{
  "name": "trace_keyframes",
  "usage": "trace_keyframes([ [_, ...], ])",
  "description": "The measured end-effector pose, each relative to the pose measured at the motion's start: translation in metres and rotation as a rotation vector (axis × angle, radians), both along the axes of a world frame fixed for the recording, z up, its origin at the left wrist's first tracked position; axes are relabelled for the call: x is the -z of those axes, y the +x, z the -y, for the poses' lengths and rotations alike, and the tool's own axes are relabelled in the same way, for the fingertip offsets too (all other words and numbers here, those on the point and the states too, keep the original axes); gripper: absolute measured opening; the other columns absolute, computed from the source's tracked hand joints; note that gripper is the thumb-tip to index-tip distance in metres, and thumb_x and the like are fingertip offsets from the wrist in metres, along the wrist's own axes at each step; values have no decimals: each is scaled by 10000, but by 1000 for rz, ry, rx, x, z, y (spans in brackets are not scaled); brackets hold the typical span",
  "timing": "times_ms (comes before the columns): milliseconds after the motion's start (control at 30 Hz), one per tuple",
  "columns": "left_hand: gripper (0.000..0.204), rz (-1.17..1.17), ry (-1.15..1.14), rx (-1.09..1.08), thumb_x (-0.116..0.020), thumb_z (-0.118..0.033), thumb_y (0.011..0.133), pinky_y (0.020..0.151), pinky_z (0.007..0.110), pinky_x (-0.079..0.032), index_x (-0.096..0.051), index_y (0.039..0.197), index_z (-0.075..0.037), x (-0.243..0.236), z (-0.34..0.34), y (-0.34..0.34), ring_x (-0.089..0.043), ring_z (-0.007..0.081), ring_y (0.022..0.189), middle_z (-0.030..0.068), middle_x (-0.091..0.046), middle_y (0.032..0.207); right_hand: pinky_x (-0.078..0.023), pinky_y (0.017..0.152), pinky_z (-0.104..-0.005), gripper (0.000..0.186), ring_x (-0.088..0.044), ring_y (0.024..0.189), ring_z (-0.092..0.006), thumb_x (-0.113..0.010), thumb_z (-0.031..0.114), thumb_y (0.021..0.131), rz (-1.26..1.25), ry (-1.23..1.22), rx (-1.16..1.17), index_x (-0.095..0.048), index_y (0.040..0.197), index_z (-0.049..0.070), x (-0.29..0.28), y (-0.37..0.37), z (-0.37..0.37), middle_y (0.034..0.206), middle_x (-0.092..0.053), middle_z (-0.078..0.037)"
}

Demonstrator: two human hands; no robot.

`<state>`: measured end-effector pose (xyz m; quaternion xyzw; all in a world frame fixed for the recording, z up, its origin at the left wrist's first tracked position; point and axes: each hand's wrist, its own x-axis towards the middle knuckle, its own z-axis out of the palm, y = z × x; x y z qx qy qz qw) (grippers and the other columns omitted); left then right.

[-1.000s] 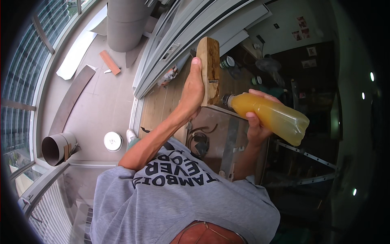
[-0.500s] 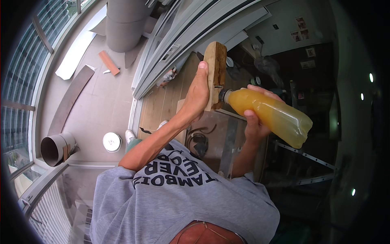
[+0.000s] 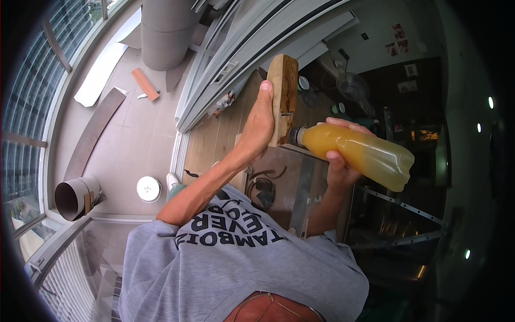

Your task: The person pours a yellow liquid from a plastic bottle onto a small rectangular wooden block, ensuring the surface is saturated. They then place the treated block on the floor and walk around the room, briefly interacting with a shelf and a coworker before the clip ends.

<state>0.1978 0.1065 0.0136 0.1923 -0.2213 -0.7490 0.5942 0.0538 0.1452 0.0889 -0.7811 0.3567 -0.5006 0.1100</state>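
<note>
My left hand (image 3: 260, 122) grips a rough wooden block (image 3: 284, 96) along its left side, with the thumb pressed on its edge. The block stands nearly upright in front of me. In my right hand (image 3: 341, 170) is a clear plastic bottle (image 3: 370, 153) holding cloudy yellow liquid, lying on its side with the base to the right. Its dark cap (image 3: 294, 136) meets the lower right side of the block. The left fingers are mostly hidden behind the block, and the right fingers wrap behind the bottle.
On the tiled floor at left are a white-lidded bucket (image 3: 148, 189), a curved brown strip (image 3: 95, 131), an orange-brown piece (image 3: 145, 84) and an open tube (image 3: 75, 198). Sliding door panels (image 3: 236, 67) run across the top. Below my hands lie coiled dark straps (image 3: 263, 188).
The bottle has turned slightly more level, its base a little higher and its neck a little lower. The block and my left hand have shifted only slightly left.
</note>
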Motion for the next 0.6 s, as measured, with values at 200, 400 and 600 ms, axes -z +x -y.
trace_keyframes([
  [200,700,19,-60,-42,-285,-588,932,835,314,-465,-413,1298,-6,10,6,-17,-545,178,988,152,-524,1160,-471,799,-328,575,-589,881,-222,-718,347,770,155,1,12,-445,1111,-28,3,3,-2,993,-612,-195],
  [400,700,7,-19,5,-281,-589,932,873,302,-441,-435,1279,-1,1,-4,-15,-535,183,1007,156,-528,1154,-468,790,-327,602,-597,879,-226,-737,353,761,-71,-64,55,-429,1129,-11,-4,6,-3,978,-614,-197],
  [600,692,53,-37,-95,-274,-586,933,832,291,-458,-457,1248,2,6,-3,-17,-548,172,959,147,-547,1110,-497,763,-348,622,-624,823,-244,-768,350,733,87,-13,-52,-433,1109,-15,3,18,-15,957,-617,-200],
])
